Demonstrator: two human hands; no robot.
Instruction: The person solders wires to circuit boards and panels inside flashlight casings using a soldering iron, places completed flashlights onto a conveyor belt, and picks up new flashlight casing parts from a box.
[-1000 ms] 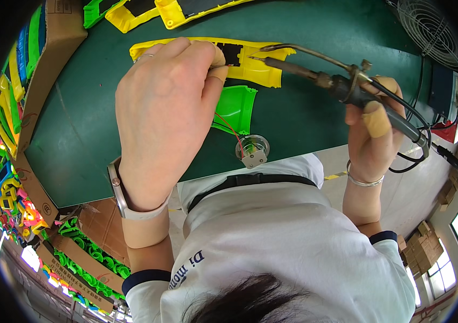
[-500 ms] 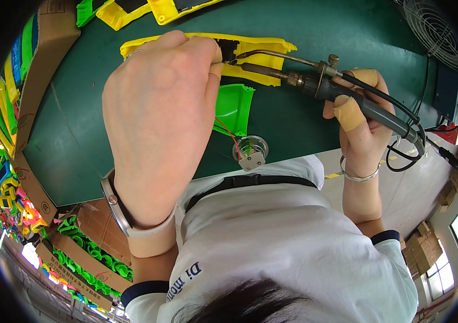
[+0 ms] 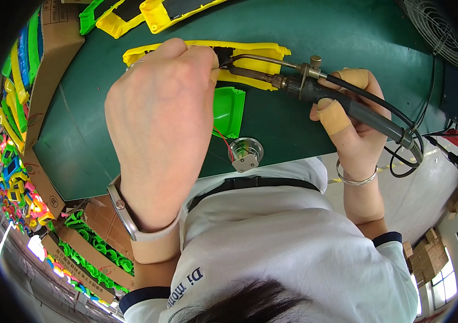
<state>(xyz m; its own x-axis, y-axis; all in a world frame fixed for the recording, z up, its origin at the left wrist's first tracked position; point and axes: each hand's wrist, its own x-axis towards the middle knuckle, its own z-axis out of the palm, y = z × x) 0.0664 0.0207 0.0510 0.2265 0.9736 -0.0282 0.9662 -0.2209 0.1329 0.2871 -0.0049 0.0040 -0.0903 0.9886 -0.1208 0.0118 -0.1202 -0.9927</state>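
Seen from above, a person in a white shirt works at a green desk (image 3: 89,156). The right hand (image 3: 355,110) has its grip wrapped around the dark handle of a soldering iron (image 3: 308,90), which points left; a thin curved metal tube (image 3: 280,62) is clamped along it. The iron's tip reaches a dark section of a yellow plastic shell (image 3: 268,50) lying on the desk, just beside the left fingertips. The left hand (image 3: 161,102) covers the shell's middle, fingers curled inward; how far its grip is closed, and on what, cannot be told. Nearer the body lie a green plastic piece (image 3: 230,110) and, at the desk's edge, a round metal part (image 3: 246,154) with a red wire (image 3: 223,138) running toward the left hand.
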